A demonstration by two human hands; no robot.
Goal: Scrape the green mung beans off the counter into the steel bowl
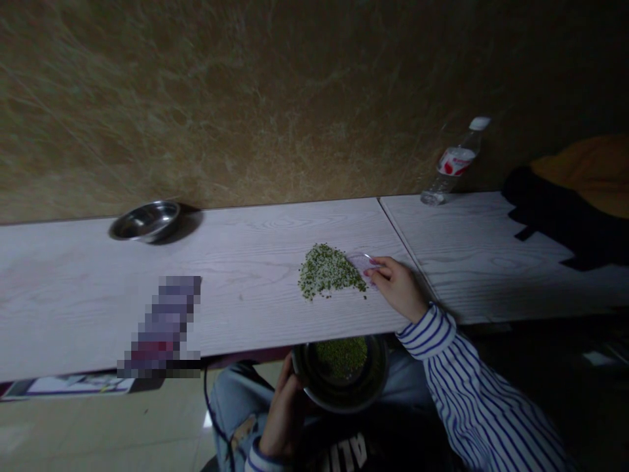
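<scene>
My left hand grips the rim and side of a metal bowl, just below the table's front edge and above my lap. Small green beans, which look like mung beans, cover the bowl's bottom. On the table lies a spread pile of green beans mixed with white grains. At the pile's right edge, my right hand pinches a thin, see-through plastic piece between thumb and fingers. The plastic touches or nearly touches the pile; its exact shape is hard to make out.
A second metal bowl stands at the back left by the wall. A blurred-out oblong item lies near the front left edge. At the back right are a plastic bottle and dark and orange cloth. A seam crosses the white tabletop.
</scene>
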